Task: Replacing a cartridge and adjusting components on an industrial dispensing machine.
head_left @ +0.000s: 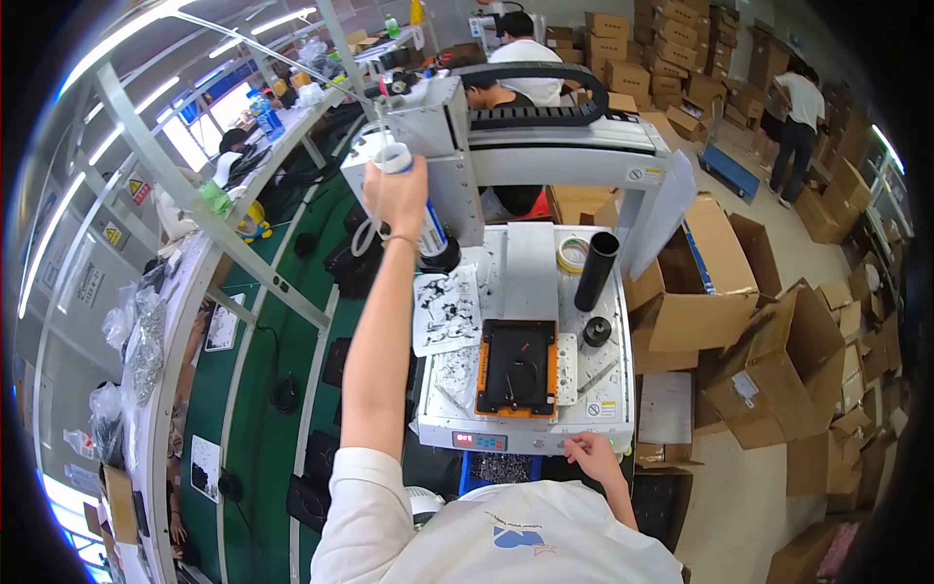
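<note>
My left hand [397, 200] is wrapped round the upper part of a white cartridge with a blue label [434, 234], which stands tilted beside the machine's grey housing. A thin clear hose hangs by that hand. At the front of the white benchtop machine [448, 428], my right hand [593, 457] is curled, its fingertips at the small round buttons on the front panel. A black casing in an orange fixture [518, 368] lies on the machine bed, with thin wires on its face. Paper smeared with black [448, 310] lies left of it.
A black tube [596, 271], a tape roll [572, 255] and a black cap [597, 331] stand on the bed's right. A gantry rail [574, 136] spans the back. Green conveyor lines [258, 375] run at left; open cardboard boxes [705, 282] crowd the right. Other people work behind.
</note>
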Available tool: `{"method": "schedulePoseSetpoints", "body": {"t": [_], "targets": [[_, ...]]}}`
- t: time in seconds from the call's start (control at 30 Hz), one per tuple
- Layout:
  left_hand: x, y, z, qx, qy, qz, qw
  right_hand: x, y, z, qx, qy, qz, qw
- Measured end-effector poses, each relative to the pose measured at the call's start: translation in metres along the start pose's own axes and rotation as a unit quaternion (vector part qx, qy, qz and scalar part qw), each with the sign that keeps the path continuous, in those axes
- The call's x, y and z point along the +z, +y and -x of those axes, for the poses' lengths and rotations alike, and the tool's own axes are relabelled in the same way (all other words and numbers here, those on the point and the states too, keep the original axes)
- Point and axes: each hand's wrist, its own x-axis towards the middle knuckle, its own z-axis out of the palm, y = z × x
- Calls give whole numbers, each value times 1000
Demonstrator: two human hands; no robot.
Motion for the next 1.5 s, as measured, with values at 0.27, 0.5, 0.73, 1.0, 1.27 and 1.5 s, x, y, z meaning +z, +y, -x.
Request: {"method": "schedulePoseSetpoints", "body": {"t": [0.27, 0.5, 0.73, 1.0, 1.27, 1.5], "targets": [[3, -12, -9, 47, -37, 124, 990, -18, -31, -11, 7, 34, -1, 999], [6, -23, -11, 44, -63, 158, 984, -41, -42, -18, -6, 50, 23, 998], [2, -1, 0, 49, -29, 102, 993, -47, -30, -16, -11, 70, 8, 997], [4, -23, -16, 79, -71, 148, 983, -64, -40, -45, -65, 107, 10, 992], [-33, -34, 4, -37, -232, 189, 953, -106, -81, -156, -201, 260, 103, 939], [-94, -67, 72, 70, -282, 157, 944, -121, -79, -141, -142, 176, 141, 964]]}}
